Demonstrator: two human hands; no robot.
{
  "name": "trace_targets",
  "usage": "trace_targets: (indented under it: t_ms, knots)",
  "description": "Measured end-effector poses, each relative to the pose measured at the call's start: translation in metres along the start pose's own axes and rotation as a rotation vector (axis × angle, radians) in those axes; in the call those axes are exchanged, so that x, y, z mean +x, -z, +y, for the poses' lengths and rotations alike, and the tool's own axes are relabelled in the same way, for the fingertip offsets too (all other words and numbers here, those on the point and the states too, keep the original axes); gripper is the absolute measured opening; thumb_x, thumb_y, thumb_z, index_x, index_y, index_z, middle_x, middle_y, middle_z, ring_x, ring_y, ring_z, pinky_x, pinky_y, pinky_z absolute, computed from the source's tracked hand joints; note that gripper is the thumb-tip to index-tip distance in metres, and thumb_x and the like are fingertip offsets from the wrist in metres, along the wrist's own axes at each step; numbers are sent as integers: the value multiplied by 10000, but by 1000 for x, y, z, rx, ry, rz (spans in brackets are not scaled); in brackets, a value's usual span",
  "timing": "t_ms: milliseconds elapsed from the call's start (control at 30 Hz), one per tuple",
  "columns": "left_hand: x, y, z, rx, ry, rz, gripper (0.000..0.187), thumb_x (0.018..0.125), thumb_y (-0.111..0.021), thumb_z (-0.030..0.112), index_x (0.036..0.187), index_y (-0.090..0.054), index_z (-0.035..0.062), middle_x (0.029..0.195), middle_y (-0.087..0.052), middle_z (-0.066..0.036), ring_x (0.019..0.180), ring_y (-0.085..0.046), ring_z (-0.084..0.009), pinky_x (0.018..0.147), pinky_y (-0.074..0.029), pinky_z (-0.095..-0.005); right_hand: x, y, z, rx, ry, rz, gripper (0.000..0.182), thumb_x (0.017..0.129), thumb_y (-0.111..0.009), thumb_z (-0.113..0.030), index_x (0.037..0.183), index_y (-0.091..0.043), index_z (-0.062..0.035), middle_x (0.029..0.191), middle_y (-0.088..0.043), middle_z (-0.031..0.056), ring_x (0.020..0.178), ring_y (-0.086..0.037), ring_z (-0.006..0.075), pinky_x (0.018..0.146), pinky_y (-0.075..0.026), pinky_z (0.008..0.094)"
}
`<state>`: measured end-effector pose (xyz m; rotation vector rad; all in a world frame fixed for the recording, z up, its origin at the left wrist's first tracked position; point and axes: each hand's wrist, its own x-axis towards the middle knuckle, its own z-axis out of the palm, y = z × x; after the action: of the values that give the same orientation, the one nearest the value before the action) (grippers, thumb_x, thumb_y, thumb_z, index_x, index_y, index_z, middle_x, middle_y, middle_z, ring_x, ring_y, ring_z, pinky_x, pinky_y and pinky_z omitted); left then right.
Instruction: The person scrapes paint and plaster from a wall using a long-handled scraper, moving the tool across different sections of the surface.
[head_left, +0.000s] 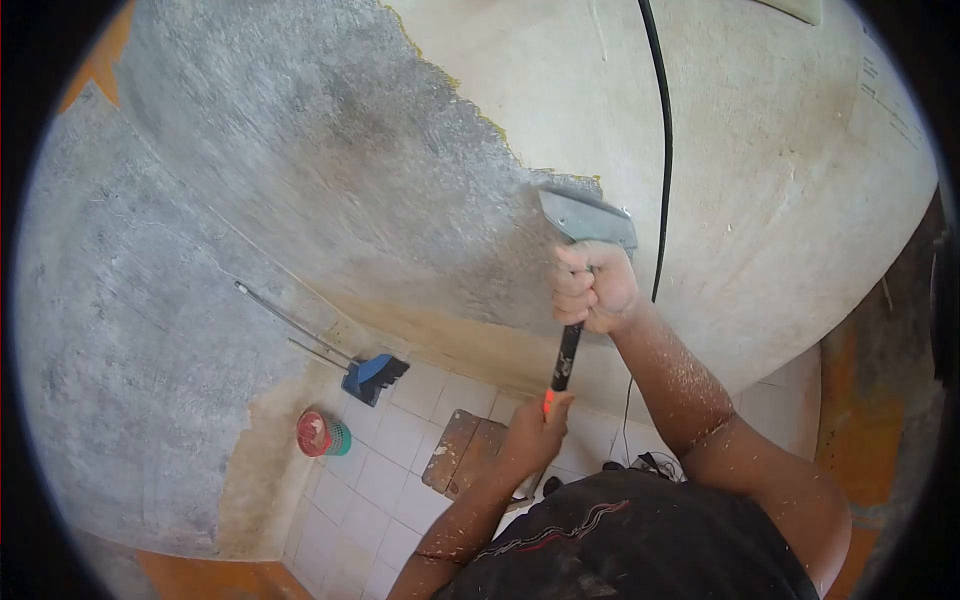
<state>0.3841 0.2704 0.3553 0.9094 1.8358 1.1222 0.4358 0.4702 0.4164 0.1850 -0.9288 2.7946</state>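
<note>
Long-handled scraper raised against the half-stripped wall

The long-handled scraper (566, 350), with a wide grey metal head (588, 216) and black shaft, is up at the wall (430, 200). Its long axis runs steeply upward, leaning slightly right; the head lies crosswise at the top, just below the ragged, yellow-edged border of the cream paint (560, 80). The right hand (595, 288) is closed round the shaft just under the head — fingers curled tight. The left hand (540, 432) is wrapped round the lower, orange-marked part. A black cable (667, 150) hangs right of the head. Down left, a blue dustpan (372, 378) and a red-and-green basket (323, 434) stand on white tiles (398, 437).
</note>
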Motion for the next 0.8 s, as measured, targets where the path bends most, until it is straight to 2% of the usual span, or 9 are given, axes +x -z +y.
trace_targets:
  t_ms: [67,133,233,367,467,567,600,733,800]
  knots:
    - [-10,-15,-6,34,98,-17,473,894,-478,430,653,-486,23,500,-471,-23,430,-489,-116,411,-397,-288,-12,8,10,-13,5,36,410,857,-490,-286,501,-315,-182,443,-291,-66,358,-259,72,400,-256,247]
    - [-2,-20,-15,26,72,-20,463,896,-477,426,658,-483,28,501,-466,-18,423,-480,-114,407,-395,-284,-15,11,11,-11,-91,158,411,852,-502,-279,501,-309,-187,441,-295,-64,356,-265,70,393,-250,243]
    - [8,-10,-2,-49,53,-37,440,901,-470,409,666,-478,38,505,-461,-13,411,-466,-113,399,-389,-281,1,-7,-12,-25,-62,33,407,843,-521,-273,506,-306,-192,441,-296,-67,355,-264,66,385,-240,237]
    - [5,1,23,-177,63,-118,414,909,-456,387,671,-477,49,508,-464,-12,395,-459,-115,383,-374,-280,5,-22,-18,-36,47,93,413,832,-540,-259,505,-296,-193,435,-292,-66,353,-264,69,377,-236,241]
    - [1,-26,-22,-173,100,-103,421,911,-452,391,656,-469,56,501,-452,-6,391,-458,-112,374,-368,-264,-14,14,13,-29,-106,273,398,819,-555,-254,519,-300,-197,430,-284,-70,353,-261,71,380,-241,246]
    - [2,-22,-7,-98,68,-67,411,913,-455,387,669,-470,56,496,-437,0,389,-453,-109,376,-375,-256,-8,-1,0,-84,-81,245,375,815,-556,-254,538,-309,-199,440,-283,-78,359,-253,68,390,-242,238]
    - [0,-12,6,-50,67,-61,399,910,-464,384,677,-474,60,502,-442,-2,395,-449,-103,387,-384,-257,-3,-9,-6,-19,-91,177,366,815,-554,-253,547,-313,-194,447,-283,-74,362,-247,71,393,-239,245]
    - [-2,-10,-5,-119,51,-72,406,903,-475,396,678,-479,58,516,-465,-8,398,-451,-100,391,-390,-266,-6,-3,2,9,-20,130,348,818,-544,-246,559,-319,-190,455,-280,-69,363,-246,76,391,-233,256]
    - [-5,-24,-22,-158,63,-102,421,903,-471,404,671,-474,52,518,-467,-4,400,-446,-91,390,-393,-269,-15,6,10,-19,-60,203,359,823,-533,-237,546,-307,-194,450,-263,-69,362,-241,77,388,-228,258]
